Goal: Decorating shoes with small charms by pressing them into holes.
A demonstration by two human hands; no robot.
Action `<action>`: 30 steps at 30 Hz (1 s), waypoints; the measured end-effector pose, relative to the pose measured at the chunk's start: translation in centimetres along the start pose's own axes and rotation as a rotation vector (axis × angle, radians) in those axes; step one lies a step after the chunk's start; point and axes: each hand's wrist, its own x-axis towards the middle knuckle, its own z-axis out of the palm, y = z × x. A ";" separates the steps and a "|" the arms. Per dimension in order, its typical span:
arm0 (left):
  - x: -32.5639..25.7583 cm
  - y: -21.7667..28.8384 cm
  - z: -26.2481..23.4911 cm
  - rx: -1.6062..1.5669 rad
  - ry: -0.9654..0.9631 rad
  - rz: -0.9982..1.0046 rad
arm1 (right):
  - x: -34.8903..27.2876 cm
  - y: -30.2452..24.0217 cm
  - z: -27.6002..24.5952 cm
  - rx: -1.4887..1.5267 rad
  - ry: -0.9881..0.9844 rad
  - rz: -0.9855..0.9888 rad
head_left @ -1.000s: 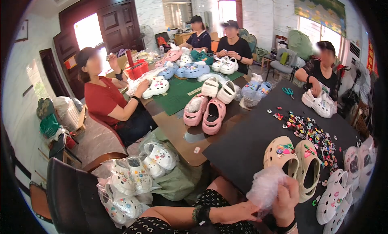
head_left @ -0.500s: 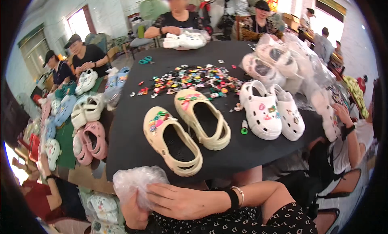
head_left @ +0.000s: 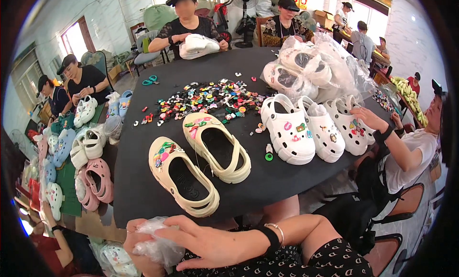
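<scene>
A crumpled clear plastic bag (head_left: 160,241) is bunched low in front of me, below the table edge. My left hand (head_left: 136,248) is wrapped around its left side, its fingers partly hidden by the plastic. From the right, my right hand (head_left: 215,242) reaches over the bag, fingers bent and pressing into it. Just beyond my hands, two beige clogs lie on the black tabletop: the left clog (head_left: 158,193) and the right clog (head_left: 193,128). Both carry colourful charms on their toes.
A heap of small charms (head_left: 205,100) spreads beyond the clogs, with teal scissors (head_left: 149,80) at its far left. White clogs (head_left: 289,140) stand at right, before bagged clogs (head_left: 306,69). A co-worker's hand (head_left: 370,119) touches one white clog. Pink clogs (head_left: 99,179) sit left.
The plastic bag is squeezed smaller between my hands, and my right fingers have lifted and bent. My view has shifted right. Another white clog now stands beside the white pair under a co-worker's hand.
</scene>
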 end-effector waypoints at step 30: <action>4.1 1.3 4.5 0.010 -0.210 -0.070 | 3.2 5.7 -8.6 -0.667 0.182 0.008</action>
